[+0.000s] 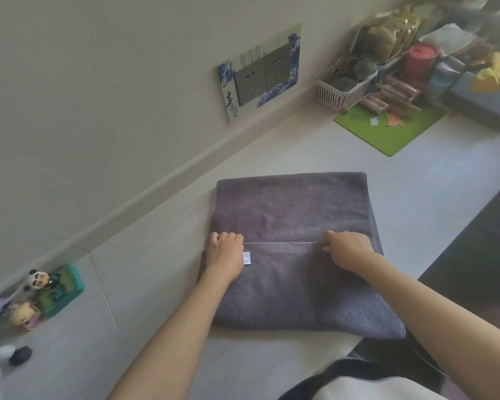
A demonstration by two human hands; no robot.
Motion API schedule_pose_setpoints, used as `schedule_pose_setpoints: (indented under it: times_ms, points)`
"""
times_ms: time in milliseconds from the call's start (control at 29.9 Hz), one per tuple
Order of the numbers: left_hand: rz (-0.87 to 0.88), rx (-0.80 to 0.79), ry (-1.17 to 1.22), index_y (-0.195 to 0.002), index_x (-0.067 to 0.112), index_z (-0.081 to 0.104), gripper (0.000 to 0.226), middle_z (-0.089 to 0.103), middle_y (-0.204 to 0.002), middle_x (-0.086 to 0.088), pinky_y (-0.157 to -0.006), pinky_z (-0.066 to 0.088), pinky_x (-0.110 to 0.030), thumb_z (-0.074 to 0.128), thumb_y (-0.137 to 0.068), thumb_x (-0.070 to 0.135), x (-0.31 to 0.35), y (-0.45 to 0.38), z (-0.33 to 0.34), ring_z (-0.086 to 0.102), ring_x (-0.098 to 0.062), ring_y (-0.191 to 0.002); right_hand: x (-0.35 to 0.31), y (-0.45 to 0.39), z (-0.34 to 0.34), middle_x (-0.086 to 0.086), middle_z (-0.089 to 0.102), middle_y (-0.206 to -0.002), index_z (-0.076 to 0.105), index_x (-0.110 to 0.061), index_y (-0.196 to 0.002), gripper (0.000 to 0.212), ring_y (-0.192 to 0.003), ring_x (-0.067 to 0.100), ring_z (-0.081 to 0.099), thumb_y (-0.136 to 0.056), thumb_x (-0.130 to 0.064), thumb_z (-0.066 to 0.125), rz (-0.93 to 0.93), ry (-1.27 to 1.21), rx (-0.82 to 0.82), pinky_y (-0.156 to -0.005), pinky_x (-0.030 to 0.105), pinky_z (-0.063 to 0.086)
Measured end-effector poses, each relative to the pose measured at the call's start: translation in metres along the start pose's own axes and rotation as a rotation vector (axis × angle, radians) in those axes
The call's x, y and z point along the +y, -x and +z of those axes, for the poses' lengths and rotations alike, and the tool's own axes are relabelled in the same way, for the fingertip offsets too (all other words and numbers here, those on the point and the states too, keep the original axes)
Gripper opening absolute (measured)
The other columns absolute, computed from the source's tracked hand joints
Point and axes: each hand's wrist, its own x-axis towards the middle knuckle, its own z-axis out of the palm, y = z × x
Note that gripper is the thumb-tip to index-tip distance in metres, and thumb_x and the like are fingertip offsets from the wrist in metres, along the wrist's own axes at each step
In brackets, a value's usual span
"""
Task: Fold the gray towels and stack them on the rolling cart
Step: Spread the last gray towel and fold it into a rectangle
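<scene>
A gray towel lies folded on the white countertop, with its hemmed edge running across the middle. My left hand grips the left end of that hem, beside a small white label. My right hand pinches the hem's right end with curled fingers. Both hands rest on top of the towel. No rolling cart is in view.
A wall with a decorated socket plate runs along the counter's far side. Small figurines stand at the left. A green mat, a pink basket and cluttered containers fill the back right. A dark surface lies at the right edge.
</scene>
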Motion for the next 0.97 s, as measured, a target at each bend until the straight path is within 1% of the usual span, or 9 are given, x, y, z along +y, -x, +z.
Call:
schedule_pose_setpoints:
  times_ms: [100,201,301,401,535,635,702,769,970]
  points:
    - [-0.068,0.076,0.040,-0.111,0.017,0.051,0.020,0.054,-0.114,-0.002,-0.098,0.023,-0.036,0.037,-0.096,0.018,0.005,0.010,0.010,0.047,-0.024,-0.110,0.003,0.002,0.005,0.006,0.055,-0.124,0.043,-0.016,-0.125,0.035,-0.116,0.026,0.049,-0.099,-0.038,0.039,-0.006,0.008,0.013,-0.080,0.035,0.041]
    - [-0.114,0.161,0.091,-0.092,0.013,0.059,0.013,0.060,-0.091,-0.006,-0.097,0.030,-0.040,0.057,-0.081,0.008,0.006,0.015,0.014,0.058,-0.029,-0.092,0.010,0.002,0.005,0.005,0.045,-0.131,0.044,-0.017,-0.130,0.039,-0.126,0.025,0.038,-0.096,-0.038,0.045,-0.023,0.002,-0.005,-0.090,0.039,0.043]
    - [-0.139,0.232,0.060,-0.074,0.014,0.060,0.024,0.059,-0.072,-0.004,-0.087,0.050,-0.041,0.074,-0.057,0.004,0.008,0.017,0.018,0.060,-0.026,-0.072,0.015,0.002,0.003,0.004,0.051,-0.126,0.047,-0.017,-0.124,0.032,-0.121,0.024,0.045,-0.098,-0.034,0.043,-0.029,-0.020,0.044,-0.086,0.037,0.044]
    - [-0.154,0.251,0.049,-0.073,0.015,0.060,0.027,0.058,-0.071,-0.003,-0.085,0.051,-0.042,0.078,-0.054,0.007,0.011,0.018,0.023,0.059,-0.025,-0.070,0.015,0.004,0.003,0.004,0.056,-0.122,0.047,-0.017,-0.122,0.026,-0.116,0.024,0.051,-0.099,-0.028,0.039,-0.014,0.038,0.079,-0.088,0.035,0.040]
    - [-0.221,0.321,0.189,-0.092,0.010,0.066,0.026,0.063,-0.097,-0.011,-0.091,0.047,-0.047,0.077,-0.069,0.016,0.014,0.022,0.029,0.060,-0.030,-0.090,0.003,0.016,0.010,0.007,0.047,-0.130,0.039,-0.018,-0.128,0.041,-0.124,0.029,0.040,-0.087,-0.016,0.048,0.113,0.240,0.169,-0.110,0.045,0.021]
    - [-0.165,0.465,0.335,-0.119,0.008,0.062,0.040,0.054,-0.127,-0.021,-0.103,0.035,-0.053,0.048,-0.086,0.025,0.033,0.033,0.029,0.046,-0.034,-0.117,-0.014,0.028,0.032,0.011,0.033,-0.145,0.033,-0.017,-0.140,0.057,-0.138,0.031,0.023,-0.084,-0.013,0.044,-0.009,0.150,0.314,-0.116,0.048,0.004]
    - [-0.121,0.415,0.361,-0.127,0.010,0.058,0.048,0.047,-0.137,-0.024,-0.109,0.023,-0.054,0.041,-0.088,0.032,0.055,0.046,0.030,0.039,-0.039,-0.127,-0.028,0.035,0.051,0.012,0.042,-0.144,0.046,-0.017,-0.136,0.054,-0.138,0.031,0.031,-0.083,-0.022,0.036,-0.111,-0.002,0.395,-0.115,0.044,0.007]
    - [-0.127,0.299,0.340,-0.133,0.014,0.054,0.056,0.042,-0.142,-0.025,-0.108,0.015,-0.057,0.039,-0.086,0.042,0.075,0.060,0.037,0.035,-0.044,-0.131,-0.036,0.041,0.071,0.010,0.049,-0.140,0.052,-0.019,-0.133,0.053,-0.133,0.030,0.041,-0.088,-0.038,0.032,-0.144,-0.123,0.324,-0.112,0.042,0.011]
    - [-0.034,0.174,0.261,-0.144,0.023,0.034,0.064,0.035,-0.150,-0.013,-0.110,0.012,-0.058,0.037,-0.086,0.050,0.074,0.076,0.063,0.025,-0.035,-0.138,-0.014,0.057,0.110,0.004,0.031,-0.152,0.030,-0.033,-0.144,0.062,-0.141,0.029,0.024,-0.093,-0.061,0.009,-0.040,-0.137,0.333,-0.113,0.049,0.013]
